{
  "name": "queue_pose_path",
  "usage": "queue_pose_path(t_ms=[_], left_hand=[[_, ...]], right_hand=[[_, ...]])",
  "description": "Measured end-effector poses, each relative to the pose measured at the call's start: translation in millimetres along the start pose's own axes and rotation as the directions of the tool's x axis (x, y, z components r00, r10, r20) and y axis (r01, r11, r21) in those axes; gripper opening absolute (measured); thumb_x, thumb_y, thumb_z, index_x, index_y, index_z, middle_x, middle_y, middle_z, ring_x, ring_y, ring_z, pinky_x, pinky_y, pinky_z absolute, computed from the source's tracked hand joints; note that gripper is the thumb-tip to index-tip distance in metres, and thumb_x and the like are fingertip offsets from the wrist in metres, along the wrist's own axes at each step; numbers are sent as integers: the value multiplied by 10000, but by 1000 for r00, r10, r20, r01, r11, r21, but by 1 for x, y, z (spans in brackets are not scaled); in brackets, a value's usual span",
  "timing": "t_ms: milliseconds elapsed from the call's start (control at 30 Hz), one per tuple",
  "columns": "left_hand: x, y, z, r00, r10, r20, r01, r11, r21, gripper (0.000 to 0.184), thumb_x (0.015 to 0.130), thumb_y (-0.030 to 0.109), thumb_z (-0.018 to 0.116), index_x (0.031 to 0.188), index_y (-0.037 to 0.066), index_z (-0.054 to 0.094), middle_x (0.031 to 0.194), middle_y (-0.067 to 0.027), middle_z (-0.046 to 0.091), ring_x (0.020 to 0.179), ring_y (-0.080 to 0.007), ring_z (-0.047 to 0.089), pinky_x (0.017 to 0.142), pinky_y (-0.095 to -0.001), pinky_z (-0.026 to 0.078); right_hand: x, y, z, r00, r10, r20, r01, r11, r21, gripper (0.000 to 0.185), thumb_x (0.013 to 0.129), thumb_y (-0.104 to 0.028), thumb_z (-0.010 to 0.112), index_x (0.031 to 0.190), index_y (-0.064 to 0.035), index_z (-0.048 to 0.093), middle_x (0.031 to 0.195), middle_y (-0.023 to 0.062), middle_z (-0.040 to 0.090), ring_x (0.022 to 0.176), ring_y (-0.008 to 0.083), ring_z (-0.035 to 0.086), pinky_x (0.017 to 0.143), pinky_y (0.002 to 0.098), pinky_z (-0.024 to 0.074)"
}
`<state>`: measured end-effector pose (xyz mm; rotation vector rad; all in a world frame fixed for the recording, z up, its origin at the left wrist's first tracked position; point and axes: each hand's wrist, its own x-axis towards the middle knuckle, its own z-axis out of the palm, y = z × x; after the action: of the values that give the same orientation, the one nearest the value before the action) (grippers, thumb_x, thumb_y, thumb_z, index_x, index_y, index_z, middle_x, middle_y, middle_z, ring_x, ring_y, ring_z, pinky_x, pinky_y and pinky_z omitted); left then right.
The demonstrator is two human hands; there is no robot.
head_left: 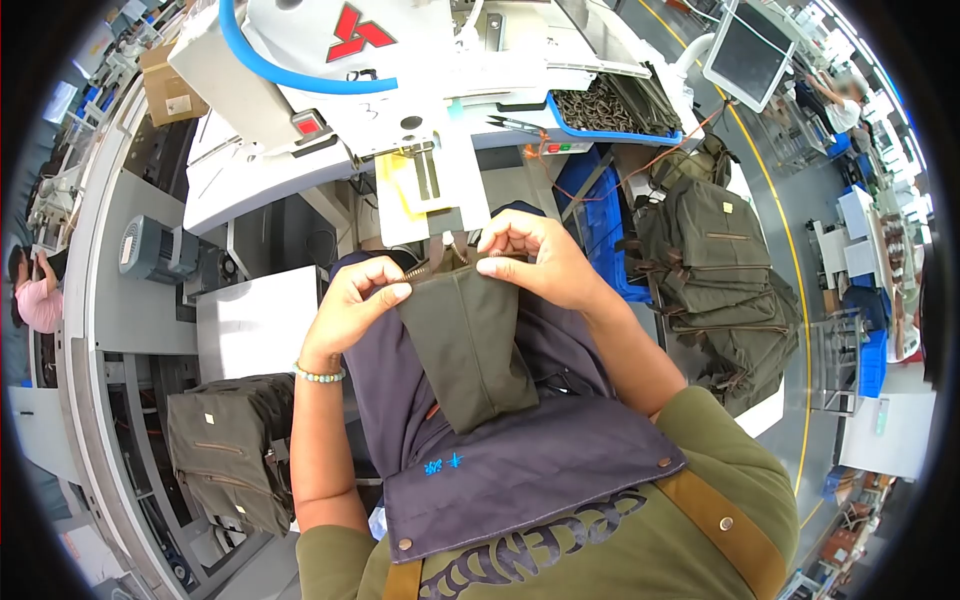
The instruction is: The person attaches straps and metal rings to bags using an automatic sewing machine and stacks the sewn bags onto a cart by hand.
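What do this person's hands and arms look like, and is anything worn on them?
Both the left hand and right hand are ungloved. A bracelet of small, pale, multicoloured beads circles the left wrist; the right shows none. Plain olive-green short sleeves leave both forearms uncovered.

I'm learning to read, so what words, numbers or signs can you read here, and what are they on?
No word is clear enough to quote.
Red logo on the white machine: a three-part shape.
Dark letters on the green shirt: partly covered, unreadable.
Blue characters on the apron: too unclear.
Pale labels on bags and cardboard box: too small.
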<state>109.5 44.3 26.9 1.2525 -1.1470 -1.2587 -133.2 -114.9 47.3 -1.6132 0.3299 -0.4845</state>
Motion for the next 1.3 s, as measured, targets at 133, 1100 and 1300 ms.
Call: queue_pose_path(t_ms=[133,1100,1300], left_hand=[[4,10,7,988,96,-120,-101,994,-35,149,952,111,691,852,40,607,788,82,543,734,-8,455,669,-190,380],[48,12,-8,852,149,-502,-157,987,27,205,895,48,740,946,79,544,738,68,574,679,1,486,632,-167,384],[72,6,-29,850,144,-506,-158,987,15,205,891,87,755,958,78,561,740,77,577,684,3,489,655,-169,392]], right_hand=[[12,0,-11,998,40,-58,-40,999,1,165,901,-85,742,979,-55,600,853,-46,589,799,22,552,764,206,455],[59,27,-21,963,-69,-260,85,995,53,170,874,-20,722,909,-53,560,811,-25,586,756,41,552,701,211,454],[83,37,-31,957,-82,-278,127,981,146,166,875,-20,723,890,-60,562,779,-25,593,741,40,559,677,200,436]])
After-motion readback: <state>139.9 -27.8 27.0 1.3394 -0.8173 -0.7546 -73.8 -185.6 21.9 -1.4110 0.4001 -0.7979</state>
